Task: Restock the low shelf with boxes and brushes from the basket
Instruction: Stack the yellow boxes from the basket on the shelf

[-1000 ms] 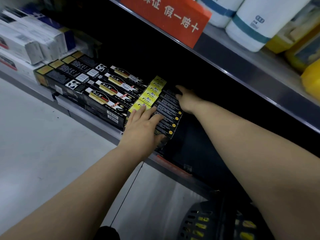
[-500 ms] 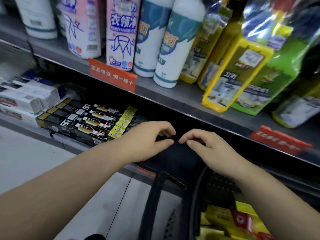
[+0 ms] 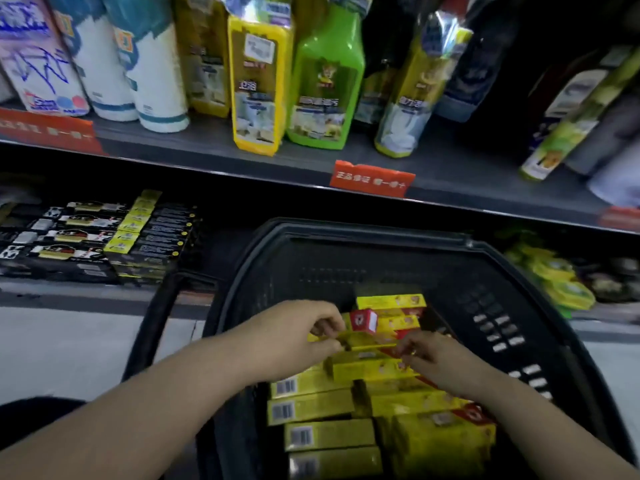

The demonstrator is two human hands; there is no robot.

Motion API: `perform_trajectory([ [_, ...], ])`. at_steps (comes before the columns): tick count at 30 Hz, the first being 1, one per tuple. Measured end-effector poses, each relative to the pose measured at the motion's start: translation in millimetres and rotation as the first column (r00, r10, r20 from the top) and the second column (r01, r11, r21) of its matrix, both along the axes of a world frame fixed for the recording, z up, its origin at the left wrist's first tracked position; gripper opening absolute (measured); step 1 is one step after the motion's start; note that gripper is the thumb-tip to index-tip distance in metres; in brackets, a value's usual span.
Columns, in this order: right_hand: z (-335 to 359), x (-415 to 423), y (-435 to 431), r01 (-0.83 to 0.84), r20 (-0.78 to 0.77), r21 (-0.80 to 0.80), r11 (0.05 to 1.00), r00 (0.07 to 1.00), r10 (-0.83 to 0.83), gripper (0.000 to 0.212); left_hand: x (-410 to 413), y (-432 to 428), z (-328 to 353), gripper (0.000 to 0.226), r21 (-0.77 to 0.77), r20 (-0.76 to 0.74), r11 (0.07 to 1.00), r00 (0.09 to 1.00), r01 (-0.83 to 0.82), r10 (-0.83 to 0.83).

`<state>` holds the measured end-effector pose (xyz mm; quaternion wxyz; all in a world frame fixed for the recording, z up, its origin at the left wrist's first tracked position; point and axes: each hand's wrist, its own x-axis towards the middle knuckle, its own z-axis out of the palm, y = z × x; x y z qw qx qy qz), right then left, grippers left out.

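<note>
Box [image 3: 370, 341] — long yellow cardboard — pinched by left hand [image 3: 294, 336] and right hand [image 3: 437, 359].

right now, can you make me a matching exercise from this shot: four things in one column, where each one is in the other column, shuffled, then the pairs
Things
1. yellow boxes
2. black boxes
3. green bottle
4. left hand

Places
a. on the upper shelf
b. on the low shelf, left of the basket
c. pinching the end of a yellow box
d. stacked in the basket

Pairs: 1-d, 2-b, 3-a, 4-c
</note>
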<state>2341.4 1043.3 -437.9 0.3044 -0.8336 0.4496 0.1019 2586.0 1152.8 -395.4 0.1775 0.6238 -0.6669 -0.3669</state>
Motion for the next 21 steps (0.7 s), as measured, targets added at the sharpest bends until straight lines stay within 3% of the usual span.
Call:
perform_trajectory([
  [4, -16.9, -52.4, 9.2, 0.012, -0.002, 0.027, 1.000, 1.000, -0.012, 0.011, -30.1, -1.3, -26.4, 0.017, 0.072, -0.028, 0.997, 0.999, 0.021, -0.019],
  [12, -60.9, -27.0, -11.0, -0.064, -0.157, -0.138, 0.988, 0.987, 0.042, 0.068, -44.9, -14.6, -53.2, 0.015, 0.170, 0.006, 0.985, 0.999, 0.038, -0.040],
  [16, -85.0, -18.8, -14.8, -0.121, -0.246, -0.089, 0.989, 0.964, 0.096, 0.069, -39.7, -14.9, -58.2, 0.011, 0.177, 0.032, 0.984, 0.999, 0.019, -0.025],
  [21, -84.7, -11.5, -21.8, -0.205, -0.366, -0.177, 0.963, 0.922, 0.129, 0.068, -39.2, -15.4, -60.2, 0.011, 0.207, 0.038, 0.978, 0.999, -0.012, 0.005],
])
